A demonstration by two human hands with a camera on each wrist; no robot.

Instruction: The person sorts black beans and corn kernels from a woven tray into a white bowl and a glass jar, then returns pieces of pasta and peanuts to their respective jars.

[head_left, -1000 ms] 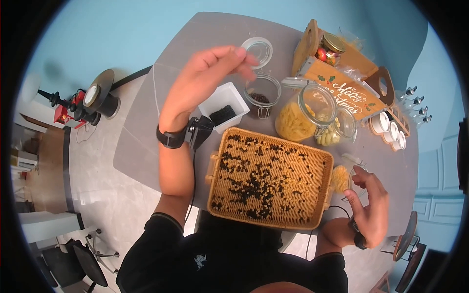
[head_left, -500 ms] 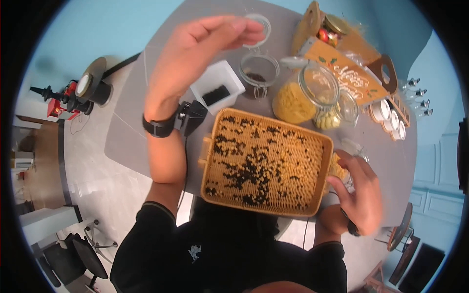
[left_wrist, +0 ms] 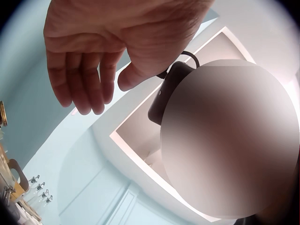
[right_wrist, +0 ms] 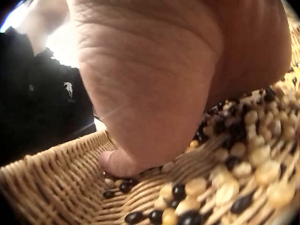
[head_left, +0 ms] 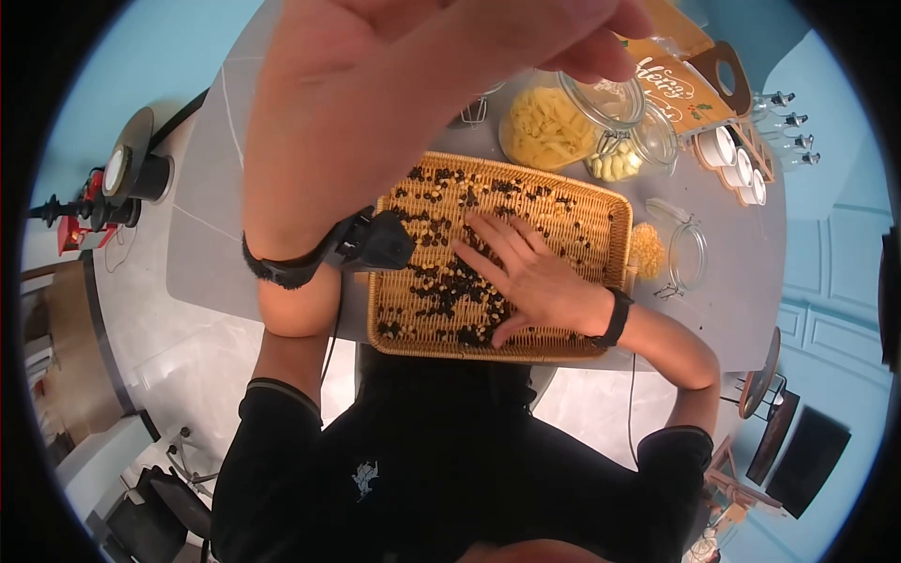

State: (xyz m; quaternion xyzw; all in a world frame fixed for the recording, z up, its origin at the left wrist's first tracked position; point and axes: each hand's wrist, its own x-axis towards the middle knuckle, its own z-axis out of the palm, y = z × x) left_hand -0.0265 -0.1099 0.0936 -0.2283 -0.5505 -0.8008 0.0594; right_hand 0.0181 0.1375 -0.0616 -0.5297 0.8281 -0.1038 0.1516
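Observation:
A wicker basket (head_left: 615, 225) holds scattered black beans (head_left: 450, 291) and yellow kernels or beans. My right hand (head_left: 540, 281) lies in it palm down, fingers spread and touching the beans; in the right wrist view the palm (right_wrist: 150, 84) is over black beans (right_wrist: 190, 218) and the woven floor. Raised high near the head camera, my left hand (head_left: 375, 113) covers the back left of the table and holds nothing. The left wrist view shows that hand (left_wrist: 112, 42) with straight, relaxed fingers hanging down.
Behind the basket stand a jar of pasta (head_left: 549, 127) and a smaller jar (head_left: 615, 159). An open jar with yellow grains (head_left: 648, 251) lies right of the basket. A wooden crate (head_left: 690, 94), white cups (head_left: 718, 148) and glass bottles (head_left: 779, 120) are at the back right.
My right hand has moved left from beside the basket onto the beans inside it. My left hand has come up closer to the head camera. The head view has shifted.

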